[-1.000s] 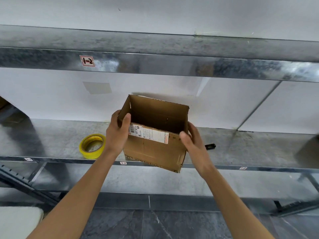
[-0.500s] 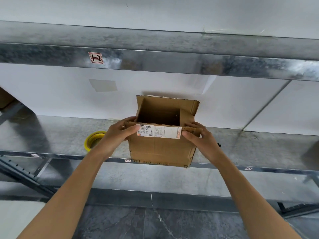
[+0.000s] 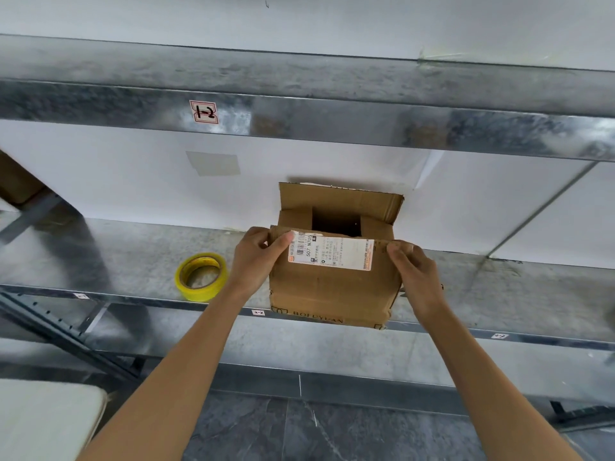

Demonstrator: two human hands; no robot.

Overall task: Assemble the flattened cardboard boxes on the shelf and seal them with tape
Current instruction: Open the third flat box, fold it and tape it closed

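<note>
Box (image 3: 332, 294) top: near flap (image 3: 381, 245) held at both corners

Box stands at front edge of shelf (image 3: 116, 261), opening up, long side left-right btw. the hands. Left hand (image 3: 254, 261) pinches left corner, right hand (image 3: 414, 271) the right one; fingers curled on cardboard. Far flap (image 3: 339, 201) is upright. Tape roll (image 3: 201, 276) lies just beside left hand.

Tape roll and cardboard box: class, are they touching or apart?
Apart. Head view shows the left hand between the tape roll and the cardboard box.

Left hand (image 3: 254, 261), right hand (image 3: 417, 272) bare; both forearms (image 3: 186, 364) bare down to bottom of view.
</note>
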